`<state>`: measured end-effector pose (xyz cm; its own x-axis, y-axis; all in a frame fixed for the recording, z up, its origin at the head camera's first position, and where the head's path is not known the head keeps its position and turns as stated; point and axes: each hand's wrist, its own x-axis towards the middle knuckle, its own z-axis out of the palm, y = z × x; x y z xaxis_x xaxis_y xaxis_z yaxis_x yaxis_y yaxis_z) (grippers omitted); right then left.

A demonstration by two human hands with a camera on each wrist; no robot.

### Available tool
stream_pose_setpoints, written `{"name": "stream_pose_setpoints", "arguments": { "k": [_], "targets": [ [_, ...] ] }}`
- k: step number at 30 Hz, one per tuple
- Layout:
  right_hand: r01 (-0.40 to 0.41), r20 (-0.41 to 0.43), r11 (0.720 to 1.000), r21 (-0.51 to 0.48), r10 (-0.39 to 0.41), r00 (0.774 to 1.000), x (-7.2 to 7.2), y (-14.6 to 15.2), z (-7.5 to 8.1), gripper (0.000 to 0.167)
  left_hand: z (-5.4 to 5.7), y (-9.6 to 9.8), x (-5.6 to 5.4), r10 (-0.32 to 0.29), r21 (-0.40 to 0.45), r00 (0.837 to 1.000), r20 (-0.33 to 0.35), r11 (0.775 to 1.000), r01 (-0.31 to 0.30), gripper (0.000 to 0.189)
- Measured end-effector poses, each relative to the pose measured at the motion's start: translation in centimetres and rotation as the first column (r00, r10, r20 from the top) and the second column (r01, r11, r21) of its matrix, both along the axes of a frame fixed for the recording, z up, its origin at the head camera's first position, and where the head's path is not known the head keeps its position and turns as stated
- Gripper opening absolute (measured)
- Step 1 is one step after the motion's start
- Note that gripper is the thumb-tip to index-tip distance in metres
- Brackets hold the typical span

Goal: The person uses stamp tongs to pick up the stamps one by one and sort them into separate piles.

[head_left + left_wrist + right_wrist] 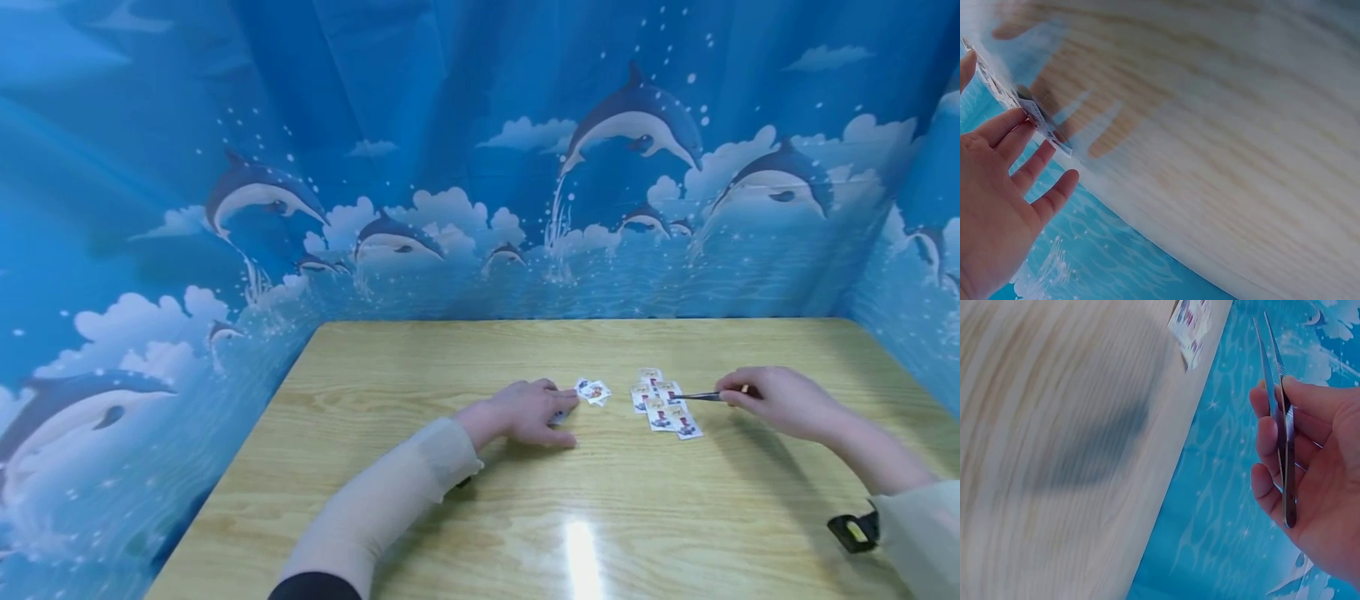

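My right hand (783,402) holds a pair of metal tweezers (699,397) between thumb and fingers. Their points overlap a cluster of small white printed cards (660,417) in the head view. In the right wrist view the two tweezer tips stand slightly apart, with nothing between them. My left hand (528,414) lies low over the table with its fingers spread. Beneath its fingers a small card (558,417) is partly hidden, and the left wrist view shows the fingertips at that card's edge (1060,144). Just beyond these fingers lies a small pile of similar cards (595,392).
The wooden table (420,358) has a glossy surface that mirrors the hand and light. Behind it and along its sides hangs a blue curtain (465,167) printed with dolphins. A black wrist device (855,530) sits by the right sleeve.
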<state>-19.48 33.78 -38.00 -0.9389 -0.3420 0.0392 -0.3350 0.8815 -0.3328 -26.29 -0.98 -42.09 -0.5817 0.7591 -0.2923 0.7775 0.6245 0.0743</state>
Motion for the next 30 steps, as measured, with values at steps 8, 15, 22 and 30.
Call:
{"name": "stream_pose_setpoints", "arguments": {
  "k": [8, 15, 22, 30],
  "targets": [
    [-0.04, 0.014, 0.999, -0.034, 0.04, 0.999, -0.5, -2.3, 0.0, 0.018, 0.4, -0.3, -0.1, 0.012, 0.023, 1.0, 0.023, 1.0, -0.012, 0.074],
    [-0.081, 0.017, 0.995, -0.061, 0.082, 0.996, -1.1, -4.4, -0.3, 0.02, 0.5, -1.4, -0.7, 0.028, 0.143, 0.999, 0.044, 0.989, -0.034, 0.069],
    [-0.086, 0.043, 0.992, -0.095, 0.091, 0.995, -1.6, -6.5, -0.7, 0.019, 1.1, -3.3, -0.6, 0.036, 0.122, 0.999, 0.03, 0.992, -0.04, 0.069],
    [-0.106, 0.073, 0.985, -0.134, 0.117, 0.99, -2.5, -8.7, -1.7, 0.014, 0.9, -4.7, 0.1, 0.003, 0.084, 1.0, 0.006, 0.996, -0.004, 0.071]
  ]
}}
